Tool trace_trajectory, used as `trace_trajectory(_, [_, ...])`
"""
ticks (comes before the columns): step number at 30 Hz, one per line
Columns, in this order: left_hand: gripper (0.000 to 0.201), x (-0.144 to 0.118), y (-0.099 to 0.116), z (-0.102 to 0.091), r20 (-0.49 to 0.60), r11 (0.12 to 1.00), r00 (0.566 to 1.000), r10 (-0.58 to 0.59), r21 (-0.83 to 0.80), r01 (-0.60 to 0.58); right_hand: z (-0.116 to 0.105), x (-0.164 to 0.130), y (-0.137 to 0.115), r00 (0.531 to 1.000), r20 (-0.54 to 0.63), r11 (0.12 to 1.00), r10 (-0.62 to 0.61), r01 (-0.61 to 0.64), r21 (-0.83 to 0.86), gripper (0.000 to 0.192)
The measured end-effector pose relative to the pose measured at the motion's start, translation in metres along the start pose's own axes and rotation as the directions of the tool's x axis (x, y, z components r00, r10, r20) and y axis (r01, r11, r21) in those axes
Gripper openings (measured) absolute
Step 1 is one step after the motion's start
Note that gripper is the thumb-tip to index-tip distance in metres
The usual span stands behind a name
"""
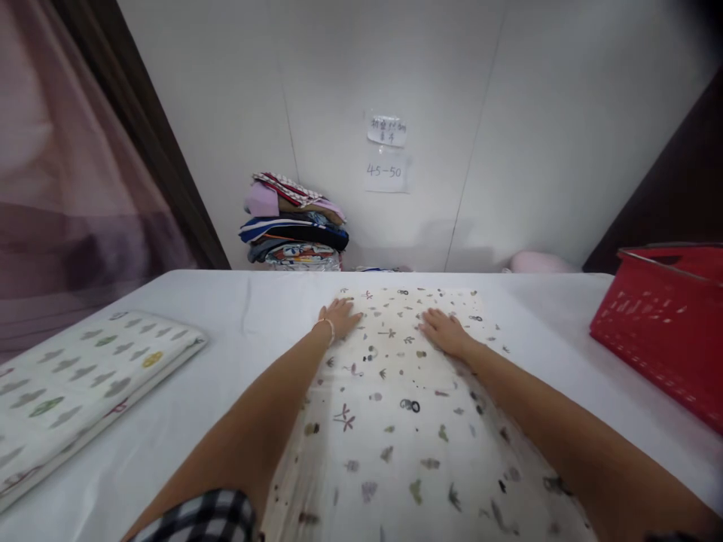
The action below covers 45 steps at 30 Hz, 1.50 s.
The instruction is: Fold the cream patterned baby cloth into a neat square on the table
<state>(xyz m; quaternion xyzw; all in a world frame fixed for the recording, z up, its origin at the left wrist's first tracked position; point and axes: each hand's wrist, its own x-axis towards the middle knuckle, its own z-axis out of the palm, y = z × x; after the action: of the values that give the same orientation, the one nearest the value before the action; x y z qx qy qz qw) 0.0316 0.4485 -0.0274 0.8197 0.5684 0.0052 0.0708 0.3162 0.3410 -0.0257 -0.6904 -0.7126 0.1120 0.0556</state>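
- White wall panels back a white table (169,421), with a stack of folded clothes (294,222) just past its far edge
- Printed cloth (395,421) lies spread down the table's middle, reaching from the near edge almost to the far one
- Left hand (339,316) and right hand (446,331) press flat on the cloth's far end, fingers open and spread, gripping nothing, likely to keep it smooth
- Folded cloth (84,376) rests at the left edge, red basket (666,331) at the right edge
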Motion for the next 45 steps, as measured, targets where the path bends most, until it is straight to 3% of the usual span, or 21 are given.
trace_trajectory(2, [0.067,-0.034,-0.007,0.001,0.014,0.997,0.997,0.074,0.033,-0.074,0.002,-0.05,0.003,0.999,0.019,0.999,-0.036,0.036,0.012,0.065])
trace_trajectory(5, [0.065,-0.107,-0.024,0.009,0.013,0.976,0.976,0.216,0.025,-0.216,0.006,-0.139,0.013,0.996,0.044,0.996,-0.078,0.077,0.043,0.064])
trace_trajectory(11, [0.051,-0.268,-0.047,0.032,-0.206,0.937,0.916,0.345,0.02,-0.348,0.017,-0.315,0.018,0.996,0.017,0.993,-0.088,0.087,0.079,0.055])
trace_trajectory(14, [0.047,-0.332,-0.046,0.033,-0.234,0.911,0.884,0.404,0.013,-0.413,0.023,-0.378,0.01,0.995,0.006,0.989,-0.099,0.098,0.113,0.056])
trace_trajectory(17, [0.042,-0.377,-0.047,0.028,-0.251,0.874,0.847,0.468,-0.011,-0.486,0.026,-0.416,0.004,0.989,-0.002,0.982,-0.15,0.149,0.118,0.059])
trace_trajectory(22, [0.042,-0.417,-0.061,0.025,-0.326,0.826,0.782,0.532,-0.003,-0.563,0.026,-0.437,0.005,0.984,-0.031,0.982,-0.174,0.176,0.066,0.056])
trace_trajectory(28, [0.049,-0.422,-0.055,0.026,-0.351,0.832,0.764,0.542,0.094,-0.547,0.033,-0.418,0.004,0.961,-0.167,0.974,-0.218,0.204,-0.1,0.056])
trace_trajectory(32, [0.054,-0.411,-0.04,0.016,-0.294,0.857,0.807,0.512,0.107,-0.504,0.037,-0.402,0.007,0.938,-0.21,0.958,-0.277,0.252,-0.138,0.054])
trace_trajectory(36, [0.058,-0.402,-0.027,0.007,-0.238,0.885,0.853,0.464,0.097,-0.455,0.033,-0.394,0.011,0.943,-0.188,0.96,-0.274,0.256,-0.118,0.046])
trace_trajectory(45, [0.039,-0.391,-0.014,0.013,-0.354,0.927,0.868,0.349,-0.007,-0.376,0.015,-0.385,-0.004,0.953,-0.184,0.95,-0.239,0.191,-0.247,0.043])
